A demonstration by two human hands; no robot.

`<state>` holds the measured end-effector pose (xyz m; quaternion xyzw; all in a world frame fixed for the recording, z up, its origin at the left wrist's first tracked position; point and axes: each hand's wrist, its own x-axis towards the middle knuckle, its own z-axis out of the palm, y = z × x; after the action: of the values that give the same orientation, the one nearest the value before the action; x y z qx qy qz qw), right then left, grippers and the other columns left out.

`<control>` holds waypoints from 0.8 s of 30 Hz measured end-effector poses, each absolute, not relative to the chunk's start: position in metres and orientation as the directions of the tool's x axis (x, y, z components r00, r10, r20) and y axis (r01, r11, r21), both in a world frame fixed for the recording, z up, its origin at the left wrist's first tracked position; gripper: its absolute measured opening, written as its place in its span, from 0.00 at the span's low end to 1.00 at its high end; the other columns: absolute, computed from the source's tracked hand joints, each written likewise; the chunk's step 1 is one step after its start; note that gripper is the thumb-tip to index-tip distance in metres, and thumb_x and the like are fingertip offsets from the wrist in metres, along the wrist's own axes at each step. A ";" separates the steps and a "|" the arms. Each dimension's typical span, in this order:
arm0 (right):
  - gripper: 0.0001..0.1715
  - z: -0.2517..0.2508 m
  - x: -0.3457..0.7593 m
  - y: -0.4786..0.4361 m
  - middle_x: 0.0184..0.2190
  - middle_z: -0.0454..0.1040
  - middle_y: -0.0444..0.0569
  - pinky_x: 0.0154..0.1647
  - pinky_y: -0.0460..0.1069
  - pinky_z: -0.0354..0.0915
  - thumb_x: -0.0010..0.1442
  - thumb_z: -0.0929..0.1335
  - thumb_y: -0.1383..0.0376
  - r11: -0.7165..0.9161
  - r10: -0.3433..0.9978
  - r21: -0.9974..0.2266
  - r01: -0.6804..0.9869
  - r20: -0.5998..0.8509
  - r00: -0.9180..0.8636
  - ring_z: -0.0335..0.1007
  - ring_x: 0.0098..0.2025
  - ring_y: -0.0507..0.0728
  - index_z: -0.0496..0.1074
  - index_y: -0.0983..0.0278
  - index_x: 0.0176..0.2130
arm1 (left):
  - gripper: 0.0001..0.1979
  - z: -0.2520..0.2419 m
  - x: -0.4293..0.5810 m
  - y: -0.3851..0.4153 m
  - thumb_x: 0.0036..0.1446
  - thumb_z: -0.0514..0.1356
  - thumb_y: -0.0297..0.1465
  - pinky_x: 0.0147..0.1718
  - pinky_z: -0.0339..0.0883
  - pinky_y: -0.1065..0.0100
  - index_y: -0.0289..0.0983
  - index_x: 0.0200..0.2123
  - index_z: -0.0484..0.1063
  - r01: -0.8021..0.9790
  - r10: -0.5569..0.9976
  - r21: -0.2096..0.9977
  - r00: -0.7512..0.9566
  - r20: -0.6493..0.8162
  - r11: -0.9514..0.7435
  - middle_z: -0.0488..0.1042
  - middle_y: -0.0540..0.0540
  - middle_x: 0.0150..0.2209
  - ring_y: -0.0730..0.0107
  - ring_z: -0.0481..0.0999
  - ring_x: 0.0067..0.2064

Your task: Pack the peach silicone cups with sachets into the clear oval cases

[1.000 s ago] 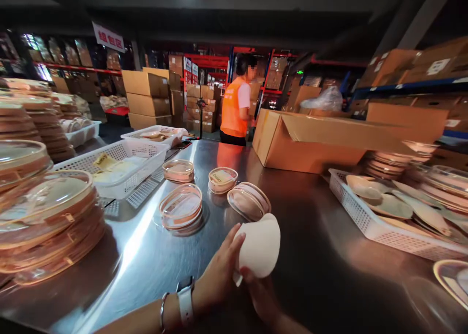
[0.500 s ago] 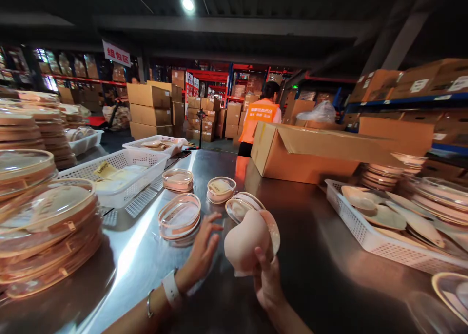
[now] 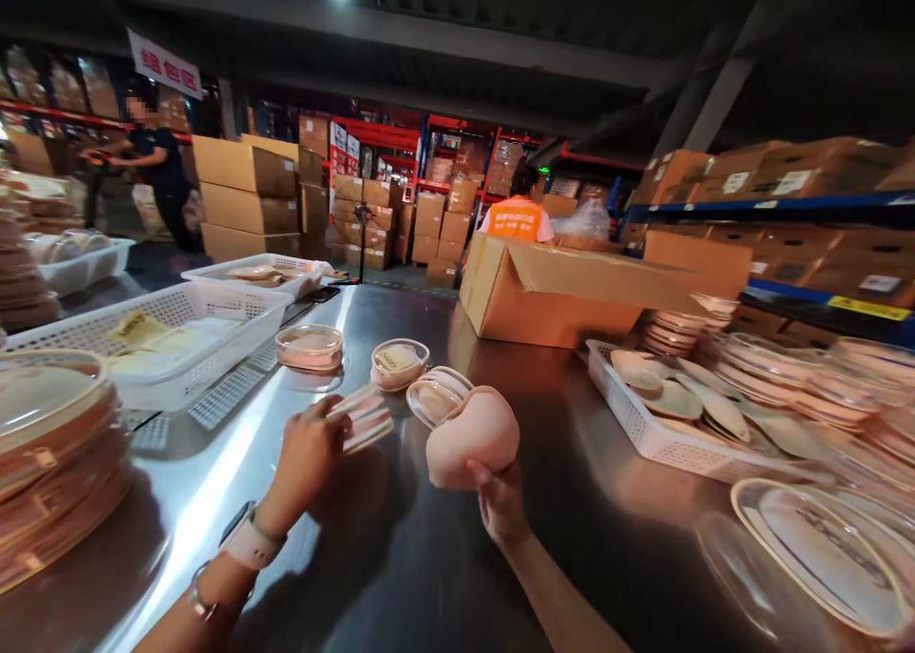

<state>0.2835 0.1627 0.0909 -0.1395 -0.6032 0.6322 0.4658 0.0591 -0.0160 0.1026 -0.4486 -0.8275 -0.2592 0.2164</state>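
Observation:
My left hand (image 3: 311,453), wearing a watch and a bracelet, grips a round clear plastic case (image 3: 370,415) with pinkish sides, tilted over the metal table. My right hand (image 3: 501,502) pinches a beige moulded cup, like a bra pad (image 3: 476,434), with the thumb on its near face. Just behind the pad lies an open-looking round case (image 3: 435,396), partly covered by it. Farther back stand a case with a yellowish label (image 3: 398,363) and another clear-lidded case (image 3: 310,348).
Left, a white basket (image 3: 264,334) holds pale packets, beside a stack of cases (image 3: 64,481). Right, a white basket (image 3: 686,460) holds beige pads, near more cases (image 3: 829,548). A cardboard box (image 3: 550,300) stands at the back; people (image 3: 518,216) are beyond it.
My left hand has closed on a round case and lifted it off the table, tilting it. The pad in my right hand has turned. The view has swung right; a second person now shows at left.

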 end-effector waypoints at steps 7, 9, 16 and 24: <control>0.17 0.116 0.296 0.168 0.48 0.79 0.54 0.50 0.56 0.72 0.67 0.68 0.61 0.971 -0.085 -0.064 -0.232 0.811 -0.579 0.76 0.51 0.61 0.73 0.60 0.55 | 0.31 0.102 0.118 -0.009 0.37 0.77 0.33 0.46 0.72 0.44 0.42 0.49 0.80 0.916 0.721 0.225 -0.400 0.566 0.332 0.75 0.36 0.49 0.43 0.76 0.47; 0.16 0.116 0.297 0.155 0.47 0.80 0.54 0.52 0.55 0.71 0.70 0.65 0.63 0.956 -0.170 -0.008 -0.294 0.799 -0.576 0.75 0.51 0.59 0.72 0.61 0.56 | 0.29 0.105 0.130 -0.012 0.41 0.75 0.37 0.46 0.72 0.46 0.43 0.50 0.80 0.934 0.769 0.294 -0.338 0.543 0.203 0.75 0.38 0.46 0.47 0.75 0.45; 0.23 0.110 0.294 0.157 0.36 0.81 0.52 0.49 0.58 0.68 0.69 0.62 0.53 0.774 0.295 -0.615 -0.150 0.561 -0.774 0.75 0.42 0.62 0.81 0.59 0.35 | 0.25 0.091 0.100 -0.017 0.63 0.56 0.45 0.61 0.66 0.50 0.45 0.60 0.72 0.826 0.807 0.549 -0.235 0.542 -0.128 0.67 0.40 0.61 0.50 0.68 0.63; 0.16 0.099 0.282 0.165 0.30 0.77 0.42 0.40 0.47 0.68 0.56 0.71 0.52 0.030 0.819 -0.985 -0.171 0.122 -0.561 0.74 0.35 0.53 0.75 0.62 0.36 | 0.39 0.082 0.082 0.002 0.45 0.66 0.32 0.59 0.69 0.46 0.35 0.62 0.60 0.346 0.857 0.938 -0.477 0.197 -0.023 0.75 0.36 0.57 0.47 0.75 0.58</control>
<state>0.2819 0.1649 0.0995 -0.2675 -0.6059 0.6428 0.3849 0.0815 0.0023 0.0823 -0.4561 -0.6592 -0.5511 -0.2317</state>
